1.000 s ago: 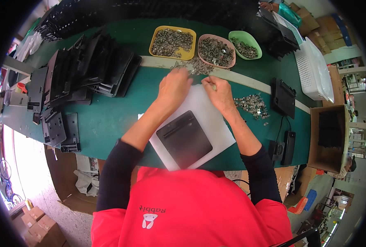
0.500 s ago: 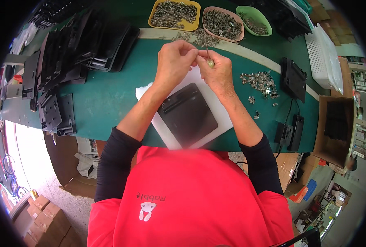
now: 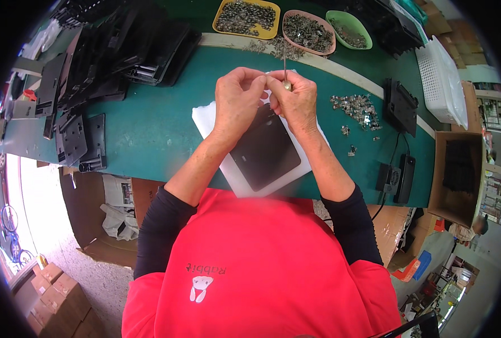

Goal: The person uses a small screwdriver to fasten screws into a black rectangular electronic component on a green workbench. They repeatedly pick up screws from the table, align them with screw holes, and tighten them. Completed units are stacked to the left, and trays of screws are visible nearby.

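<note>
My left hand point(image 3: 236, 104) is closed in a pinch, thumb and fingertips meeting those of the other hand; anything between them is too small to make out. In my closed right hand point(image 3: 296, 101) is a screwdriver point(image 3: 286, 84) with a pale yellowish handle, its thin shaft pointing away from me. Both hands hover over the far end of a black flat plastic panel point(image 3: 267, 152). That panel lies tilted on a white foam pad point(image 3: 236, 179) on the green table, its far part hidden by my hands.
Small metal parts fill a yellow tray point(image 3: 215, 23), a pink tray point(image 3: 285, 34) and a green tray point(image 3: 328, 16) at the back. More loose parts point(image 3: 360, 111) lie right, near a black bracket point(image 3: 401, 107). Black plastic pieces point(image 3: 157, 50) are stacked left. A white basket point(image 3: 442, 79) stands far right.
Both hands have come slightly nearer to me, now covering the panel's far end. My left fingers have shifted against the right ones. The whole view has also shifted a little.
</note>
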Available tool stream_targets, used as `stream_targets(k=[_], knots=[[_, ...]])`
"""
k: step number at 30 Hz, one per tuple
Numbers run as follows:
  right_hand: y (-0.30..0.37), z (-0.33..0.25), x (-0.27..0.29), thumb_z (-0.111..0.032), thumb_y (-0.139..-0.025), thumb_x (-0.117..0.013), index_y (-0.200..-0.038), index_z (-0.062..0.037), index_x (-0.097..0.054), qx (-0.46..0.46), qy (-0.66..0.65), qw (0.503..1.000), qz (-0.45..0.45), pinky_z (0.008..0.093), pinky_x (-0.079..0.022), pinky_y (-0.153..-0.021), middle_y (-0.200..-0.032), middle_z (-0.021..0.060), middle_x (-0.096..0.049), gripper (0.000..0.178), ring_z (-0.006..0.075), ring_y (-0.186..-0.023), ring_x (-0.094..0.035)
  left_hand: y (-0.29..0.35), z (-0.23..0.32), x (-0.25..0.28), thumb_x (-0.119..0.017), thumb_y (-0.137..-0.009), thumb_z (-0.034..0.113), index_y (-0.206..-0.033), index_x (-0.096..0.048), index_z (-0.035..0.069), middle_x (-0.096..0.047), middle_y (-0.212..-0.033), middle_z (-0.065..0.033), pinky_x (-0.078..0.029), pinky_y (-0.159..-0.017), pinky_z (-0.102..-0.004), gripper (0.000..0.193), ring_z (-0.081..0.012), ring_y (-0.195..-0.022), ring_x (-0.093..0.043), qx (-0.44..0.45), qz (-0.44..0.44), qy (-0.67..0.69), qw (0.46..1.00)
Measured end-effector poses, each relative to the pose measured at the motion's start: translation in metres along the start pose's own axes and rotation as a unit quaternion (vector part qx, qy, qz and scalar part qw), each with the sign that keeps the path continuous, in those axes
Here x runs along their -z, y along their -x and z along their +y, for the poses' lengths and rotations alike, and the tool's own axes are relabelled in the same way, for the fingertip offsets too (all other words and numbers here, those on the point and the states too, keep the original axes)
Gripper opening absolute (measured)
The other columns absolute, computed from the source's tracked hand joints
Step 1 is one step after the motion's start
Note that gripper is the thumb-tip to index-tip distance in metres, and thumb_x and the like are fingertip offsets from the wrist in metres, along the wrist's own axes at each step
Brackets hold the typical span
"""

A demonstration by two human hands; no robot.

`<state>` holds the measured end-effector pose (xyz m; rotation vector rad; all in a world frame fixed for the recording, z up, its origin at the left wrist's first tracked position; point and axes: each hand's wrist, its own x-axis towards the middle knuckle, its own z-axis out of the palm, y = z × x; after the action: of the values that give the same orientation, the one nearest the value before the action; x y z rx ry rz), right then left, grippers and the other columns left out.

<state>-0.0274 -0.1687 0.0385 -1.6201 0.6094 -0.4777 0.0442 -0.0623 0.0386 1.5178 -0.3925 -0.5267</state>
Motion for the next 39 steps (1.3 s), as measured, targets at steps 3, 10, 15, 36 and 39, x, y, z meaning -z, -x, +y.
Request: stream_targets(k=[3, 10, 15, 36, 39], knots=[[0.004, -0.009, 0.000, -0.013, -0.083, -0.067, -0.086, 0.0029, -0.070, 0.013, 0.016, 0.999, -0.028, 0.0242, -0.045, -0.046, -0.060, 0.0040, -0.062, 0.016, 0.0083, -0.049, -0.057, 0.014, -0.005, 0.011, -0.068, -0.090, 0.016, -0.103, -0.062, -0.007, -0.067, -0.079, -0.0102, -0.052, -0.060, -0.0286, 0.027, -0.0157, -0.068, -0.065, -0.126, 0.042, -0.147, 0.980], [-0.005, 0.015, 0.048, -0.016, -0.089, -0.066, -0.089, 0.0005, -0.067, 0.016, 0.108, 0.988, -0.113, 0.0200, -0.038, -0.039, -0.072, 0.0035, -0.067, 0.016, 0.0030, -0.050, -0.054, 0.096, -0.007, 0.058, -0.077, -0.080, 0.029, -0.113, -0.057, -0.003, -0.063, -0.073, -0.0129, -0.051, -0.063, -0.0361, 0.050, -0.0273, -0.067, -0.065, -0.028, -0.006, -0.469, 0.883], [0.001, 0.024, 0.055, -0.020, -0.090, -0.065, -0.089, -0.0023, -0.067, 0.009, 0.177, 0.976, -0.128, 0.0198, -0.036, -0.041, -0.066, 0.0016, -0.065, 0.017, 0.0032, -0.048, -0.051, 0.080, -0.015, 0.040, -0.077, -0.080, 0.024, -0.110, -0.059, -0.004, -0.062, -0.069, -0.0128, -0.051, -0.062, -0.0354, 0.045, -0.0261, -0.063, -0.063, -0.097, -0.001, -0.494, 0.864], [-0.035, 0.000, 0.083, -0.007, -0.087, -0.060, -0.089, -0.0014, -0.060, 0.278, 0.419, 0.812, -0.296, 0.0461, -0.051, -0.066, -0.085, 0.0151, -0.061, 0.006, 0.0394, -0.079, -0.062, -0.105, 0.008, -0.011, -0.067, -0.076, 0.013, -0.103, -0.072, 0.000, -0.070, -0.088, -0.0162, -0.051, -0.078, -0.0372, 0.031, -0.0250, -0.085, -0.066, -0.080, -0.349, -0.382, 0.852], [-0.043, -0.002, 0.080, -0.009, -0.087, -0.065, -0.092, 0.0001, -0.062, 0.285, 0.449, 0.779, -0.333, 0.0423, -0.050, -0.063, -0.086, 0.0132, -0.062, 0.010, 0.0356, -0.075, -0.063, -0.107, 0.007, -0.011, -0.068, -0.075, 0.013, -0.102, -0.073, 0.000, -0.070, -0.088, -0.0163, -0.051, -0.079, -0.0366, 0.030, -0.0256, -0.086, -0.067, -0.066, -0.349, -0.374, 0.857]])
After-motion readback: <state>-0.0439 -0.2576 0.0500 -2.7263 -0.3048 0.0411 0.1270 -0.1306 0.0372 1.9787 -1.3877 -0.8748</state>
